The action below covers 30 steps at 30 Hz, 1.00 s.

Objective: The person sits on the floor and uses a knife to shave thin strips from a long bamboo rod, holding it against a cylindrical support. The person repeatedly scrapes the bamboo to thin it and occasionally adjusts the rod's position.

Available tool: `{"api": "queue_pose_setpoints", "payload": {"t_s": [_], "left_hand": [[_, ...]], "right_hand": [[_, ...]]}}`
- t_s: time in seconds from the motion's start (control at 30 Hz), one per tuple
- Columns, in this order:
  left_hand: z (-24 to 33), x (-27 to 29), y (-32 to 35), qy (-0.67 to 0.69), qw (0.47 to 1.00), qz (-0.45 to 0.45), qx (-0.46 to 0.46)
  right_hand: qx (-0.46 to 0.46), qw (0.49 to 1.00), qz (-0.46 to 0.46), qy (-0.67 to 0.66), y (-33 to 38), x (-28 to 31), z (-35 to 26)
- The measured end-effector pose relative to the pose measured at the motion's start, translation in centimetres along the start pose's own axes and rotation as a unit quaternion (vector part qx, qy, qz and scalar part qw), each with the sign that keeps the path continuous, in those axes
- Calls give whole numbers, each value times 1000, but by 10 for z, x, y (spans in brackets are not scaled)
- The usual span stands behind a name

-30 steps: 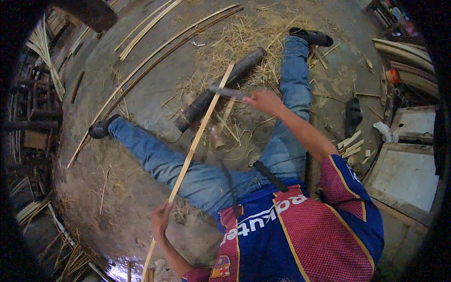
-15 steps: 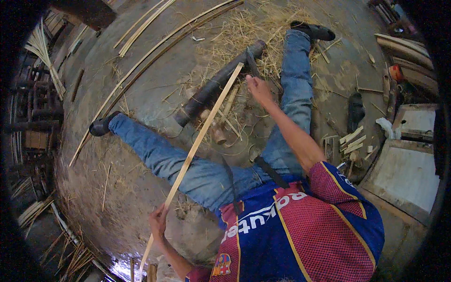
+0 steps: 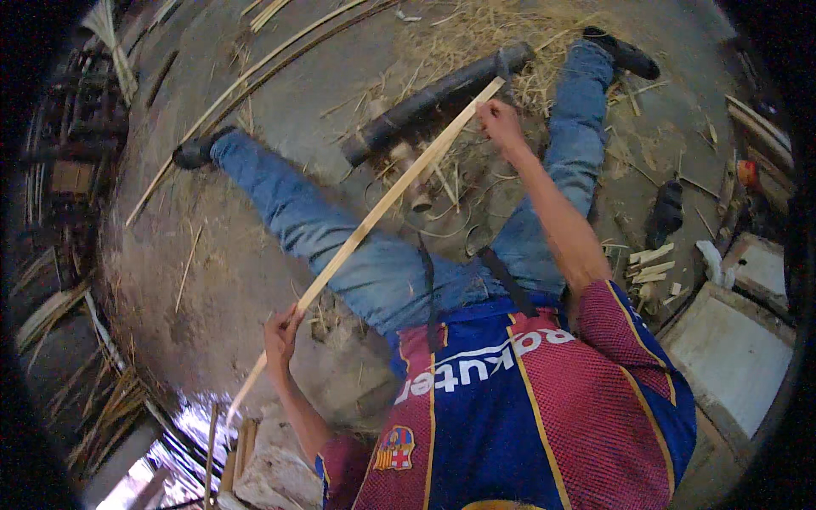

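A long, pale split-bamboo strip (image 3: 374, 217) slants across my lap over the left thigh. My left hand (image 3: 281, 338) is closed round its lower part. Near its upper end my right hand (image 3: 500, 125) is closed on what looks like a knife, whose dark blade (image 3: 502, 65) lies against the strip's tip; the handle is hidden in my fingers. Beyond the strip, a thick dark pole (image 3: 425, 106) lies slanted between my outstretched legs, propped on short wooden pieces (image 3: 420, 201).
Straw shavings (image 3: 442, 42) cover the floor around the pole's far end. Long bamboo lengths (image 3: 246, 72) lie beyond my left foot. To the right are split wood pieces (image 3: 653, 265), a dark shoe (image 3: 665, 212) and a pale-topped board (image 3: 731, 353). A metal rack (image 3: 76, 161) stands at left.
The view has shifted, so the pole and my legs sit higher and farther right. My left hand remains on the strip, and my right hand stays by its upper end with the blade.
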<state>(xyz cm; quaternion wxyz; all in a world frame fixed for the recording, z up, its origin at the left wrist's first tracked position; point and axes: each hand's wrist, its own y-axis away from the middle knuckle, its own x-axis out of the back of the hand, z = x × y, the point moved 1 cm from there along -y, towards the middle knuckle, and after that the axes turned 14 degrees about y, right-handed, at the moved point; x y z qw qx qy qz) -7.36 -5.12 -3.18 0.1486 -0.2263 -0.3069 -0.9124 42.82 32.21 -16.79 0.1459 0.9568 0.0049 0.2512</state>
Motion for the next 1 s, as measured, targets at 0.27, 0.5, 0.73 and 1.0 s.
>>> {"api": "queue_pose_setpoints", "payload": {"t_s": [0.27,0.5,0.73,1.0], "left_hand": [[28,-23,1,-52,996,42,-52],[83,-54,-32,-71,967,94,-227],[176,-69,-24,-66,952,76,-289],[232,-86,-7,-183,900,107,-382]], "right_hand": [[285,899,-296,153,156,-48,-27],[445,858,-200,162,208,-55,-111],[458,810,95,353,120,13,-152],[422,748,74,506,56,87,-92]]}}
